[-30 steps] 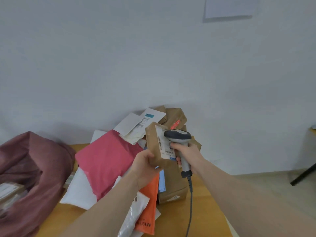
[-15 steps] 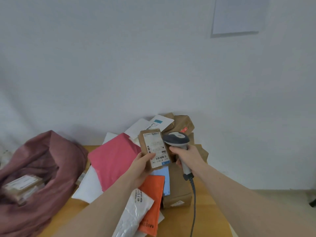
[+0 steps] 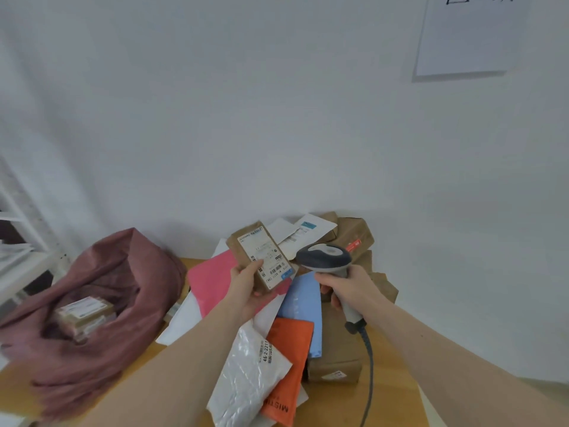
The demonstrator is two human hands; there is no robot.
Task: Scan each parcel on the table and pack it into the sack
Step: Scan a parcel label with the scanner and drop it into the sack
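My left hand (image 3: 248, 288) grips a small brown cardboard parcel (image 3: 243, 248) with a white barcode label, held up over the pile with its label facing me. My right hand (image 3: 354, 288) grips the handle of a grey corded barcode scanner (image 3: 323, 258), just right of the parcel. On the left the maroon sack (image 3: 123, 272) lies open, with taped brown boxes (image 3: 84, 315) inside. Below my hands the wooden table (image 3: 391, 402) carries a pile of parcels: a pink mailer (image 3: 212, 278), a blue one (image 3: 303, 300), an orange one (image 3: 291, 349), a silver-white bag (image 3: 249, 380) and brown boxes (image 3: 335, 355).
A white wall stands right behind the table, with a paper sheet (image 3: 471, 35) taped high on the right. White shelving (image 3: 18, 238) is at the far left beside the sack. The scanner's cable (image 3: 368, 383) hangs down over the table's front right.
My left hand has swung the small brown parcel left, away from the scanner, and turned its label to face me. The view has shifted left, showing more of the sack.
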